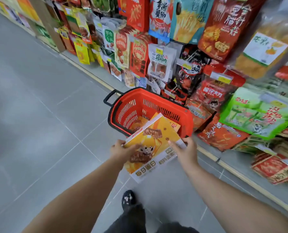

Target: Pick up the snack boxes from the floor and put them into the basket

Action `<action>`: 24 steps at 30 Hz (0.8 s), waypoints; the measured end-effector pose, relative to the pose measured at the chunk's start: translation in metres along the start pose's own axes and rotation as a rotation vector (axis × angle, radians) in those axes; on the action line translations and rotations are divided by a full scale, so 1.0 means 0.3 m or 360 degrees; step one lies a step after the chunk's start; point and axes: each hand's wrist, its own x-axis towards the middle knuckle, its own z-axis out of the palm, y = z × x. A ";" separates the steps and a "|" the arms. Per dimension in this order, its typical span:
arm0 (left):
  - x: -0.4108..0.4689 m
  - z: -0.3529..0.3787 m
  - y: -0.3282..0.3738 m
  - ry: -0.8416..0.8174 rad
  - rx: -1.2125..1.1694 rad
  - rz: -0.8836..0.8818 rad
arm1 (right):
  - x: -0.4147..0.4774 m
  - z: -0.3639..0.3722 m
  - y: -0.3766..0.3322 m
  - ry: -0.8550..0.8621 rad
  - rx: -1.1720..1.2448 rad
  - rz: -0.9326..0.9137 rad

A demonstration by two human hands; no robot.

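Now: one yellow snack box is off the floor and held between both hands, tilted, its printed face up toward the camera. My left hand grips the left long edge with the thumb laid across the face. My right hand grips the right edge near the far corner, fingers curled round it. The box's long axis runs away from me, from the near end low over the grey tiled floor to the far end, which overlaps the near rim of the red basket in this view. I cannot tell whether that end has cleared the rim or only sits in front of it. The basket stands on the floor directly ahead of both hands, close against the snack shelf on my right, its black handle at the far left. A second yellow box leans inside it already, tilted much like the one I hold. Judgement: the next move is a push forward along the long axis, far end down. The right hand is slightly nearer the rim. Risk: the leaning box may block entry, so a slight shift to the left looks prudent. My shoe is below, well apart.
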 end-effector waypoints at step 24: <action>1.332 0.033 0.660 -0.0640 0.0245 0.0056 | 1.053 0.808 -0.100 0.0221 -0.0361 0.0026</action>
